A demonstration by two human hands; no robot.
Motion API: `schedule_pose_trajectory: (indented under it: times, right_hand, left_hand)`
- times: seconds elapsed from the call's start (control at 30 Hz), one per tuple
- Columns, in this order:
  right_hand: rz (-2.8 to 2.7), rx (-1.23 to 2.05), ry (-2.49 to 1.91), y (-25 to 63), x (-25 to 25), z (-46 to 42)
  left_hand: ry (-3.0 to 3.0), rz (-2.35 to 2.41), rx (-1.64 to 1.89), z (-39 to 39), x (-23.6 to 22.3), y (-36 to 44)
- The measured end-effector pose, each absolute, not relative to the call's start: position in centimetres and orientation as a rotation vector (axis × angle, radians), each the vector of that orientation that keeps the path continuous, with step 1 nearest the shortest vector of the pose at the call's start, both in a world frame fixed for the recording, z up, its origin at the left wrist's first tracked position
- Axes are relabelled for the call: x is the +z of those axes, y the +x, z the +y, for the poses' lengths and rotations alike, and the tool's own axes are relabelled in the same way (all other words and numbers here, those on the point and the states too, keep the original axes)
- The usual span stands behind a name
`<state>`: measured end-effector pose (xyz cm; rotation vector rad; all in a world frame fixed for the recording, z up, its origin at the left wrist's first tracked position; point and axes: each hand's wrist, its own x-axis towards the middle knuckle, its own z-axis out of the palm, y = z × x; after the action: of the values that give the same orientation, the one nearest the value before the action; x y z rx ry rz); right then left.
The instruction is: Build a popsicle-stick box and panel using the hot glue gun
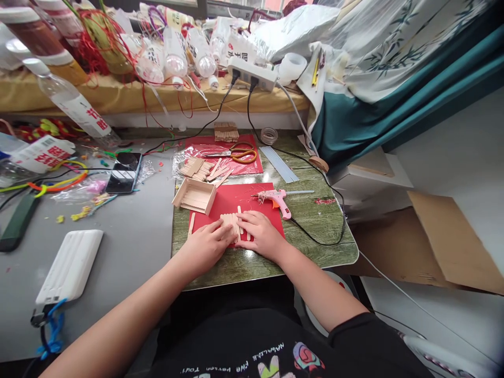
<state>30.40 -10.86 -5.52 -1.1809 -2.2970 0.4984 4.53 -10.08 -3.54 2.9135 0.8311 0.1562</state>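
Observation:
A row of wooden craft sticks (233, 222) lies side by side on a red sheet (226, 193). My left hand (210, 240) rests on the row from the left, its fingers stretched out flat over the sticks. From the right, my right hand (262, 236) has its fingers at the upper ends and its thumb by the lower ends, bracketing the sticks. One stick by its fingertips juts above the others. Partly under this hand is another loose stick (249, 236). A shallow open box made of sticks (196, 196) stands just beyond my left hand.
A pink glue gun (277, 200) lies right of the hands, its cord looping along the table's right edge. Behind are scissors (232, 153), stick piles (197, 168), and clear glue sticks (279, 164). A phone (123, 172) and a white power bank (71, 266) lie left.

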Motion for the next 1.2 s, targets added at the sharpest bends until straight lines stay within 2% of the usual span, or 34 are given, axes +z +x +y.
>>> schedule_pose_trajectory:
  times: [0.77,1.2]
  right_hand:
    - [-2.352,0.428,-1.312,31.7,-5.0,-10.4]
    - [-2.472,0.358,-1.190,31.5,-4.0,-13.1]
  left_hand:
    - [2.835,0.880,0.326,-10.1,-3.8,4.6]
    - [2.856,0.890,0.288,-10.1,-4.0,4.4]
